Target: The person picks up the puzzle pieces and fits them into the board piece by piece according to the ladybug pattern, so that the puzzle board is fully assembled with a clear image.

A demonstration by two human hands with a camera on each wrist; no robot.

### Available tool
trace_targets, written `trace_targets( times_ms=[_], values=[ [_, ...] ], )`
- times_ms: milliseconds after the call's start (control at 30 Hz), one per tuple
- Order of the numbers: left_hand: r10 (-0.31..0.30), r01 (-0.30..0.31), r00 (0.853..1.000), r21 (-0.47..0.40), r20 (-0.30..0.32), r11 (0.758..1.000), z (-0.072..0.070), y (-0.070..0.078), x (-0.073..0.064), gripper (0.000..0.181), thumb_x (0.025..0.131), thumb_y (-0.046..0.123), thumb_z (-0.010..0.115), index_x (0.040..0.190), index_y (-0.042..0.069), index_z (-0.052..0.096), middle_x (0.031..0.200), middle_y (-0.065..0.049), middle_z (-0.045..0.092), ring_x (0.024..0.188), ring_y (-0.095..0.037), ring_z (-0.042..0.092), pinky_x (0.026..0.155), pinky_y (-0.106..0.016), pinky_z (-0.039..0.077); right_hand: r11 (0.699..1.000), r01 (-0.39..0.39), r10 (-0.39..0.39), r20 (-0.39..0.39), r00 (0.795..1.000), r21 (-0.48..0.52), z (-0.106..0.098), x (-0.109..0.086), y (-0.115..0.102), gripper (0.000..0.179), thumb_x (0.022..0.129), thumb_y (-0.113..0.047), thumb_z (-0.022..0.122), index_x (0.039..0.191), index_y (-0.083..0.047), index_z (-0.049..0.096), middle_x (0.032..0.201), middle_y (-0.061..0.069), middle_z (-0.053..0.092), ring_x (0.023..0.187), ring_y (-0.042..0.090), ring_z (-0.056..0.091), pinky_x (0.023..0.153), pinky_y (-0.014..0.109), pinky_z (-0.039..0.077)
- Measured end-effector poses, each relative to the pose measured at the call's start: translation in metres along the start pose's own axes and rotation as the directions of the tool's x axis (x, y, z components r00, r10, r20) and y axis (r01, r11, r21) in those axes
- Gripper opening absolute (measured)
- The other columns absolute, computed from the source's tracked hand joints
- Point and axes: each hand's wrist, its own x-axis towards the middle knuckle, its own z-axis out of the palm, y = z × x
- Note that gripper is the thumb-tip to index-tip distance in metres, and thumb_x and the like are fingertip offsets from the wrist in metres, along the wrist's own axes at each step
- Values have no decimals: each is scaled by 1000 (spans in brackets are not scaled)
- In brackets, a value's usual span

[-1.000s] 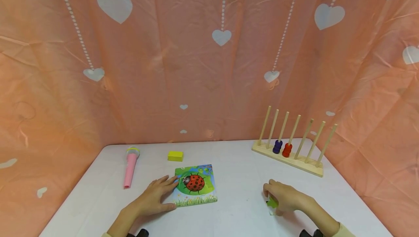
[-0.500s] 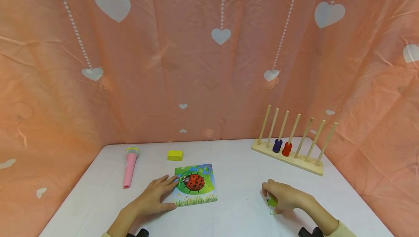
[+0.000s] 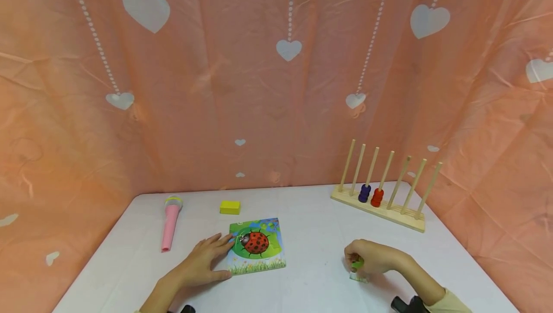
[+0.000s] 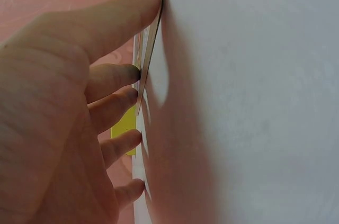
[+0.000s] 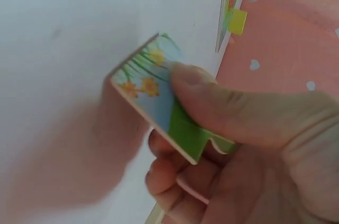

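A square ladybug puzzle (image 3: pixel 270 255) lies flat on the table, left of centre. My left hand (image 3: pixel 203 261) rests beside it, with thumb and fingers spread along its left edge. In the left wrist view the thumb and fingertips touch the puzzle's edge. Right of the puzzle, my right hand (image 3: pixel 375 257) pinches a puzzle piece (image 5: pixel 153 94) between thumb and fingers. Yellow flowers, grass and a green patch are printed on the piece, and a notch shows on one side. It is tilted, close to the table; the fingers and thumb cover part of it.
A pink toy microphone (image 3: pixel 170 226) lies at the left, and a yellow block (image 3: pixel 230 207) is behind the puzzle. A wooden peg rack (image 3: pixel 380 211) with purple and red beads stands back right. A peach curtain (image 3: pixel 259 87) hangs behind the white table (image 3: pixel 311 217).
My right hand has turned the puzzle piece and tilted it, so that its lower edge now shows below the fingers. The left hand stays at the puzzle. The head view has shifted slightly.
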Motion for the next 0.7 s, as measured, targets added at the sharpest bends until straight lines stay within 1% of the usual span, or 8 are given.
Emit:
trace_targets(
  times_ms=[67, 133, 300, 400, 467, 600, 700],
  values=[
    [4, -4, 1000, 2, -6, 1000, 1, 0, 0, 80, 83, 50, 75, 140, -2, 54, 151, -23, 44, 135, -56, 35, 99, -80, 25, 1000, 7, -7, -12, 1000, 18, 2, 8, 0, 25, 77, 11, 73, 79, -10, 60, 70, -12, 43, 68, 1, 41, 61, 21, 35],
    [8, -8, 1000, 3, -6, 1000, 1, 0, -1, 80, 83, 49, 75, 140, -2, 54, 150, -23, 44, 135, -56, 35, 99, -80, 25, 999, 31, -29, -37, 999, 39, 5, 17, -2, 22, 81, 7, 74, 83, -10, 61, 73, -11, 46, 72, 2, 44, 63, 22, 38],
    [16, -16, 1000, -4, -7, 1000, 2, 1, -2, 79, 83, 49, 75, 140, -2, 54, 150, -22, 45, 135, -56, 35, 98, -80, 25, 993, 105, -98, -106, 989, 57, 15, 53, -17, 12, 89, 2, 70, 92, -8, 65, 85, -8, 60, 79, 3, 50, 69, 23, 46],
    [24, -24, 1000, 5, -13, 1000, 2, 1, -2, 79, 84, 49, 74, 140, -3, 54, 150, -23, 45, 134, -56, 36, 99, -79, 26, 990, 142, -139, -115, 984, 19, 24, 78, -30, 11, 90, 1, 69, 97, -7, 69, 92, -5, 68, 82, 1, 54, 74, 22, 50],
    [30, -30, 999, 13, -19, 999, 2, 0, -2, 78, 84, 49, 74, 139, -3, 55, 149, -23, 45, 133, -56, 37, 99, -79, 27, 985, 173, -173, -116, 978, -15, 29, 94, -41, 15, 89, 1, 70, 102, -6, 71, 97, -2, 71, 84, 0, 57, 76, 22, 51],
    [30, -30, 999, 12, -27, 999, 2, -1, -2, 78, 84, 49, 74, 139, -3, 55, 149, -23, 45, 134, -56, 37, 99, -79, 27, 973, 212, -224, -136, 965, -95, 36, 120, -60, 27, 85, 0, 75, 111, -5, 70, 98, 0, 71, 82, 1, 56, 73, 21, 50],
    [19, -19, 1000, 4, -20, 1000, 2, -1, 0, 78, 84, 49, 74, 139, -2, 55, 150, -22, 45, 135, -55, 35, 100, -78, 25, 962, 232, -253, -145, 956, -147, 41, 134, -70, 29, 84, -1, 77, 112, -6, 70, 98, -2, 70, 79, 1, 53, 72, 20, 48]
  ],
)
